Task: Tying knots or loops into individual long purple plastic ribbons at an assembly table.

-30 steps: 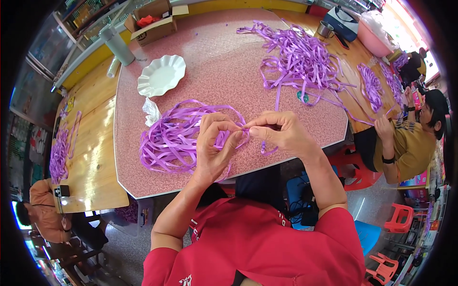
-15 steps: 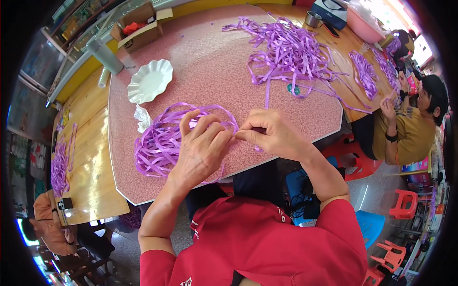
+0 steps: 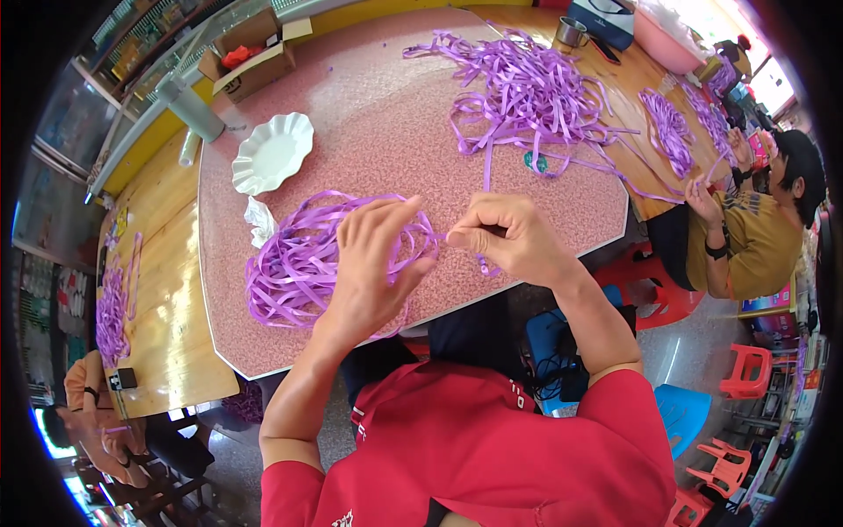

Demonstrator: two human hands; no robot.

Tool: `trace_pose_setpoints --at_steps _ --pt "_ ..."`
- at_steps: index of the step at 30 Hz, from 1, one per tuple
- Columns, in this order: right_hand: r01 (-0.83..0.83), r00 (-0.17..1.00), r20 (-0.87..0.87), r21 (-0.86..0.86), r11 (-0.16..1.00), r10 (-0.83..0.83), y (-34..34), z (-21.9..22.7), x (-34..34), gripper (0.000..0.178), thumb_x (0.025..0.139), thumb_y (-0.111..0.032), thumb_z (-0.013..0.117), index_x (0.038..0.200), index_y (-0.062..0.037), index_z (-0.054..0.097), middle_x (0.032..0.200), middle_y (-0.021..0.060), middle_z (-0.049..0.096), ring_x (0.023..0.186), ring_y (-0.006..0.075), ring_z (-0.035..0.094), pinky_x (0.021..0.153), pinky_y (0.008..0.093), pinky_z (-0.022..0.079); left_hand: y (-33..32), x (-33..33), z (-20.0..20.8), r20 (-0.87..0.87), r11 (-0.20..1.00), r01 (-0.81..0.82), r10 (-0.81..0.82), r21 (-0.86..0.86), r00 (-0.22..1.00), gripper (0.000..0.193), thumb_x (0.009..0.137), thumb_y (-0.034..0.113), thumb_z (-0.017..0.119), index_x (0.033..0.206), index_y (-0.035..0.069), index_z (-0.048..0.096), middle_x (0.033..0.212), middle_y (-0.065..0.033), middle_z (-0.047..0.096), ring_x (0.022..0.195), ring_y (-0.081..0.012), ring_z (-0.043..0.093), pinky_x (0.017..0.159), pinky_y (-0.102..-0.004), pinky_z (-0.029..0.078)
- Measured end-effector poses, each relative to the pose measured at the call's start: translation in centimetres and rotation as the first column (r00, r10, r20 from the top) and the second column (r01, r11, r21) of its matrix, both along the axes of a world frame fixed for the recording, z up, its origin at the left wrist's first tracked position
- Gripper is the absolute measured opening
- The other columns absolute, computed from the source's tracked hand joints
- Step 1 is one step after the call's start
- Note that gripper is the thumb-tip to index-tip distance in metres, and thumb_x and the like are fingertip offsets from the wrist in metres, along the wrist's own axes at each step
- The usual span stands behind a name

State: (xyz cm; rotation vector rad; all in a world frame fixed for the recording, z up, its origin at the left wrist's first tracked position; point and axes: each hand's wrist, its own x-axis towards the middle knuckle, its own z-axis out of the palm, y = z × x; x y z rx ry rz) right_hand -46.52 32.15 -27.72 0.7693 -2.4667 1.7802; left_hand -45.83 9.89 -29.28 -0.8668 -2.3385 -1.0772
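Observation:
A loose heap of purple ribbon lies on the pink speckled table in front of me. Over its right side is my left hand, its thumb and fingers apart and nothing gripped between them. My right hand is closed in a pinch on a purple ribbon strand, just right of the heap. From that pinch the strand runs left to the heap, and a short end hangs below the fingers. Beyond the right hand, a larger tangle of purple ribbon trails one strand toward me.
A white scalloped plate and crumpled white tissue sit left of the heap. Farther back stand a grey-green bottle and an open cardboard box. A metal cup is far right. Other people handle ribbon at both sides.
My left hand has opened and come away from the ribbon it was pinching beside the right hand. My right hand has shifted slightly right, still pinching the strand.

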Motion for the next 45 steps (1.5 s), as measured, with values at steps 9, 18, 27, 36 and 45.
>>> trace_pose_setpoints --at_steps 9,18,27,36,45 --pt "0.012 0.989 -0.148 -0.089 0.996 -0.025 2.6 0.7 0.0 0.013 0.092 -0.012 0.069 0.084 -0.0013 0.070 0.070 -0.0001 0.053 0.063 0.0091 0.048 0.055 0.0264 0.036 -1.6 -2.4 -1.1 -0.047 0.955 0.281 -0.286 -0.094 0.957 0.004 0.088 0.009 0.062 0.089 0.005 0.061 0.091 -0.0052 0.063 0.099 -0.0256 0.060 0.101 -0.0475 0.036" --pt "-0.118 0.991 -0.052 -0.761 0.638 0.121 3.5 5.4 0.8 0.025 0.100 -0.025 0.059 0.092 -0.0020 0.064 0.083 -0.0011 0.050 0.062 0.0052 0.039 0.056 0.0236 0.033 8.1 -5.0 -3.0 0.090 0.841 0.540 -0.536 -0.029 0.840 0.060 0.093 0.016 0.059 0.148 0.010 0.034 0.120 -0.0114 0.062 0.128 -0.0298 0.050 0.118 -0.0509 0.019" --pt "0.113 0.974 0.019 -0.902 0.417 -0.224 17.5 4.3 -0.7 0.021 0.102 -0.022 0.055 0.102 -0.0027 0.063 0.077 -0.0012 0.047 0.062 0.0071 0.040 0.059 0.0239 0.037 1.0 -8.8 -1.7 0.530 0.877 0.341 -0.477 0.338 0.701 0.018 0.098 0.019 0.061 0.105 0.004 0.068 0.091 -0.0005 0.062 0.087 -0.0108 0.056 0.075 -0.0278 0.046" --pt "0.428 0.874 0.244 -0.796 0.428 -0.420 23.1 -4.1 -4.9 0.021 0.098 -0.018 0.063 0.109 -0.0009 0.067 0.081 -0.0014 0.057 0.063 0.0058 0.046 0.059 0.0225 0.040 -9.3 -9.0 -0.8 0.601 0.992 0.068 -0.117 0.104 0.791 0.018 0.095 0.018 0.065 0.101 0.000 0.068 0.088 0.0019 0.062 0.085 -0.0075 0.054 0.076 -0.0251 0.045" --pt "0.624 0.687 -0.488 0.017 0.781 -0.538 8.2 -3.8 -7.5 0.063 0.089 -0.023 0.071 0.141 0.0019 0.045 0.142 0.0199 0.050 0.133 0.0293 0.046 0.113 0.0418 0.032 -6.0 -5.7 -0.8 0.616 0.989 0.112 -0.146 0.094 0.774 0.021 0.096 0.019 0.064 0.104 0.000 0.068 0.089 0.0002 0.065 0.082 -0.0079 0.058 0.072 -0.0234 0.047"
